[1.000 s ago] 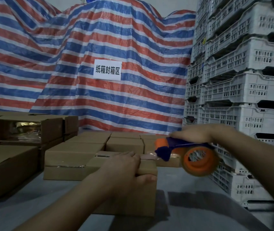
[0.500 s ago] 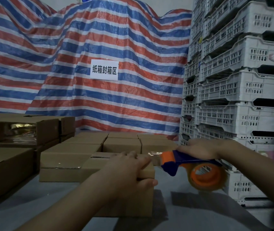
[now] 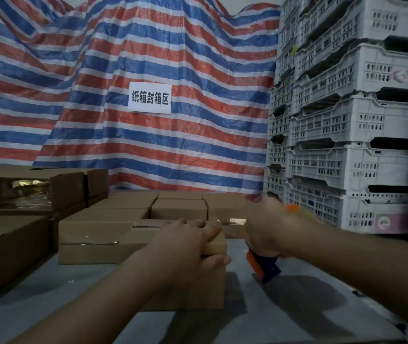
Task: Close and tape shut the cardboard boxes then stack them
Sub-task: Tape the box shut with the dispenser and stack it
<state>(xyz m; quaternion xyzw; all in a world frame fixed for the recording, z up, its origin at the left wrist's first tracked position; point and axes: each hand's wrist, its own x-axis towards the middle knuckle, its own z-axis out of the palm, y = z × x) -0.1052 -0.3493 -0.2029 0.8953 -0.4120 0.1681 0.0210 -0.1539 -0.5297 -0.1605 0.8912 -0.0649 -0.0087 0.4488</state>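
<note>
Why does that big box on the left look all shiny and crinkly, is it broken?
Not clearly broken. The box on the far left has crumpled clear tape over its near end, so it shines. The left hand steadies the small box and the right hand holds the tape dispenser. Nothing looks spilled.

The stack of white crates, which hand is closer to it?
Right. The right hand, gripping the tape dispenser, is just in front of the crates; the left hand holds the box further left.
</note>
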